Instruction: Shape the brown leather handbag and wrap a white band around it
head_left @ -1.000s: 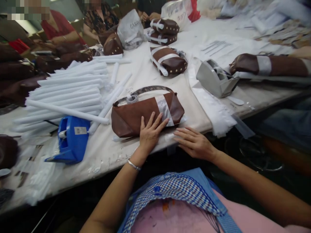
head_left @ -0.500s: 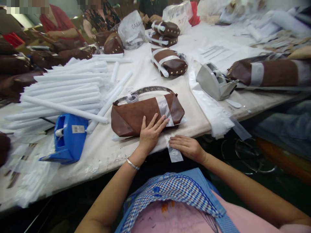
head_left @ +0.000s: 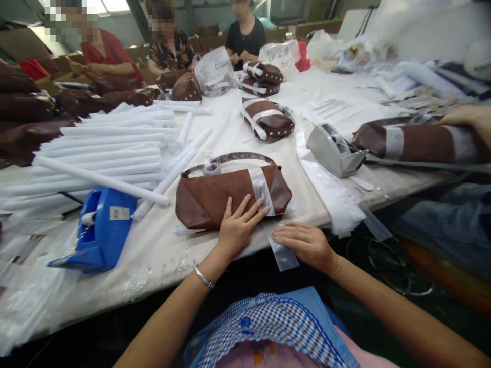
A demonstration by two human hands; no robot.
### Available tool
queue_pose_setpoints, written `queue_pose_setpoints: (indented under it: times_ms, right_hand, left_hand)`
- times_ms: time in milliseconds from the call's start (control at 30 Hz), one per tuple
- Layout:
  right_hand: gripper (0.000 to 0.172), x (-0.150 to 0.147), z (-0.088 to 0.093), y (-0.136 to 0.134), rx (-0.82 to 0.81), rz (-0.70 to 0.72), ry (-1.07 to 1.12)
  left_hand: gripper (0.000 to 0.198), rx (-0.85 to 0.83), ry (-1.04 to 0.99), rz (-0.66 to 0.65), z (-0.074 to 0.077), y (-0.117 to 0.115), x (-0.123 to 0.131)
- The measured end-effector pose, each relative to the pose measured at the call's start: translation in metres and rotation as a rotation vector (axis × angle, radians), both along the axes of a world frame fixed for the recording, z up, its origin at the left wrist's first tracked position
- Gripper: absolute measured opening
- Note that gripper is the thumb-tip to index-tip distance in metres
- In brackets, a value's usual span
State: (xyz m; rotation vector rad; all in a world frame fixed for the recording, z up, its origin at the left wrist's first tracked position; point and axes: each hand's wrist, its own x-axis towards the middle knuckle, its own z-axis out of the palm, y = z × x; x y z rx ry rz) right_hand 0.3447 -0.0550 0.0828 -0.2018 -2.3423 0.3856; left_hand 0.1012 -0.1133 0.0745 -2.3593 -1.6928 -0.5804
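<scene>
The left hand (head_left: 237,229), the nearer, rests spread flat on, not gripping, the brown handbag (head_left: 222,188), whose long axis runs left to right on the counter (head_left: 169,263) just ahead, while the right hand (head_left: 309,246), fingers straight, touches a translucent strip (head_left: 284,258), its grip unclear.

You've got a big table (head_left: 226,137) under an off-white cover, smudged along your edge. Window (head_left: 115,5) bright at top left, grey-green wall (head_left: 209,18) behind, brown cartons (head_left: 322,28) along the back. Floor (head_left: 449,309) on your right: dark, detail lost.
</scene>
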Motion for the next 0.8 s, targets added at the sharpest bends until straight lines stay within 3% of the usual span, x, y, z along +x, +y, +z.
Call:
queue_pose_setpoints:
  times_ms: [200, 367, 533, 800]
  right_hand:
    - [0.041, -0.022, 0.027, 0.031, -0.057, -0.049, 0.024]
    - [0.036, -0.036, 0.032, 0.048, -0.099, -0.109, 0.056]
    - [0.042, -0.029, 0.030, 0.039, -0.018, -0.157, 0.054]
    - [0.051, -0.015, 0.024, 0.012, 0.024, -0.212, 0.056]
  left_hand:
    - [0.063, 0.000, 0.053, -0.040, -0.004, -0.005, -0.001]
    - [0.045, 0.121, 0.060, 0.000, -0.012, -0.004, 0.007]
    - [0.043, 0.149, 0.000, -0.033, -0.010, -0.002, 0.009]
    - [0.048, 0.130, -0.301, -0.084, -0.008, -0.003, 0.003]
